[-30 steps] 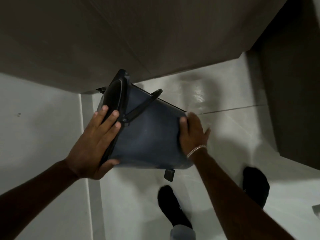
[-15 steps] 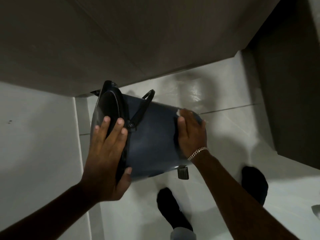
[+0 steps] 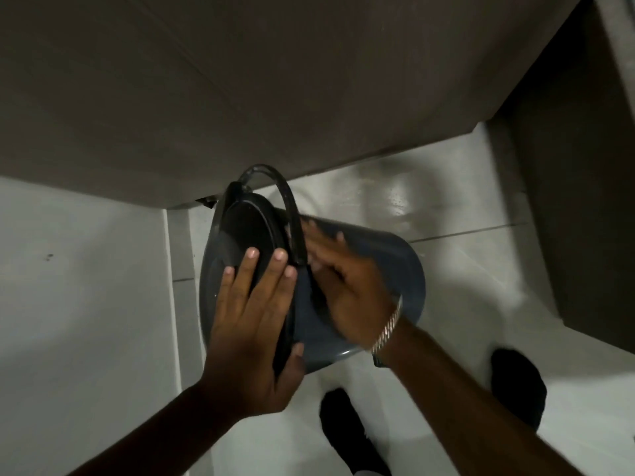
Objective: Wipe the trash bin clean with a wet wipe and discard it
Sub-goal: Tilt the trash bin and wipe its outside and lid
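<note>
Dark blue-grey trash bin (image 3: 371, 269) with black lid, tipped sideways above pale floor.

Tilted trash bin (image 3: 385, 269) between left hand (image 3: 251, 324) on its lid and right hand (image 3: 350, 286) on its side.

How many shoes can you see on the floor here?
2: one black shoe just below the bin, another to its right, past the right forearm.

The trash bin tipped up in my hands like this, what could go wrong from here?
The trash bin is tilted, braced only by your left hand flat on its black lid, so it could slip. Your right hand wipes beside the loose handle, which could snag your fingers.
</note>
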